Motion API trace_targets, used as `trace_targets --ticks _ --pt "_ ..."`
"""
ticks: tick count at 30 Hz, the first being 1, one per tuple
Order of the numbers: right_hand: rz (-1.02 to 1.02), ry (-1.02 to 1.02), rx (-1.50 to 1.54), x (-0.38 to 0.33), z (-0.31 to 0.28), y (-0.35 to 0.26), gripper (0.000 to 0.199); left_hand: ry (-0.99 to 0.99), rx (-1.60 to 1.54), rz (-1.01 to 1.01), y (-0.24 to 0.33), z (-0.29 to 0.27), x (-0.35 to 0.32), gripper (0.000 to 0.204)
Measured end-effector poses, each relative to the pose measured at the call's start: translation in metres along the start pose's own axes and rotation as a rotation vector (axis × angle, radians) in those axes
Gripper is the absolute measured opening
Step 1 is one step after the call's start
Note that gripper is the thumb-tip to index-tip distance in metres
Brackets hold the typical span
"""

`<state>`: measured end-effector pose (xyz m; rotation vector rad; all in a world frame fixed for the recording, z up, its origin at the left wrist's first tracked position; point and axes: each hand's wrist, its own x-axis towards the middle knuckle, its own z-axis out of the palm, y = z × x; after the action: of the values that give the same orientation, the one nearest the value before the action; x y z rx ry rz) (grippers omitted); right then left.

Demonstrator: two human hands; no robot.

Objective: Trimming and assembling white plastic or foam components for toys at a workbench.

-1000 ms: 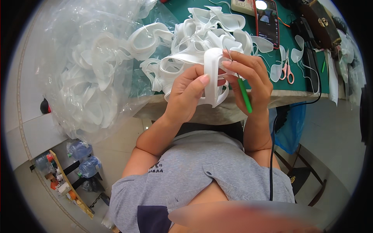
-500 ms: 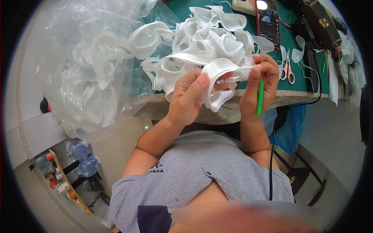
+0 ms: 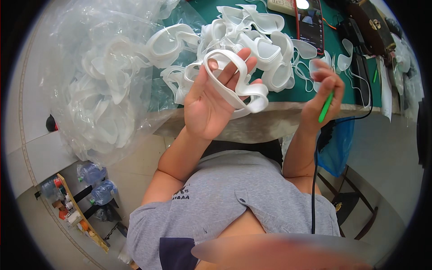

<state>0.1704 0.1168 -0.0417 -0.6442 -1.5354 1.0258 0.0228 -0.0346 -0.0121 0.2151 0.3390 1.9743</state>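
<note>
My left hand holds up a white, soft-looking goggle frame, its thumb and fingers around one eye opening. Off to the right, my right hand is closed around a slim green-handled tool; its fingertips are smeared by motion, and the tool's tip is hidden. Beyond my left hand lies a heap of similar white goggle frames on the green table mat. Thin clear lens-shaped scraps with stringy edges lie near my right hand.
A large clear plastic bag full of white frames covers the table's left side. At the far right are a phone, a brown case, a black box and another green-handled tool. A black cable hangs down in front.
My right hand has come away from the goggle frame and moved right with the green-handled tool. My left hand has turned palm up, tilting the goggle frame.
</note>
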Motion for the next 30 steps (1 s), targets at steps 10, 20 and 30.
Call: trace_targets --ticks 10,20,30 --pt "0.399 -0.709 0.486 -0.031 -0.028 -0.032 0.035 -0.041 0.436 -0.329 -0.001 0.007 -0.019 0.042" --pt "0.697 -0.912 0.265 -0.061 -0.133 -0.007 0.040 0.296 1.808 0.332 0.044 0.017 -0.060 0.019" --pt "0.545 -0.924 -0.719 -0.123 -0.208 0.034 0.024 0.531 1.363 -0.241 0.027 -0.039 -0.088 0.054"
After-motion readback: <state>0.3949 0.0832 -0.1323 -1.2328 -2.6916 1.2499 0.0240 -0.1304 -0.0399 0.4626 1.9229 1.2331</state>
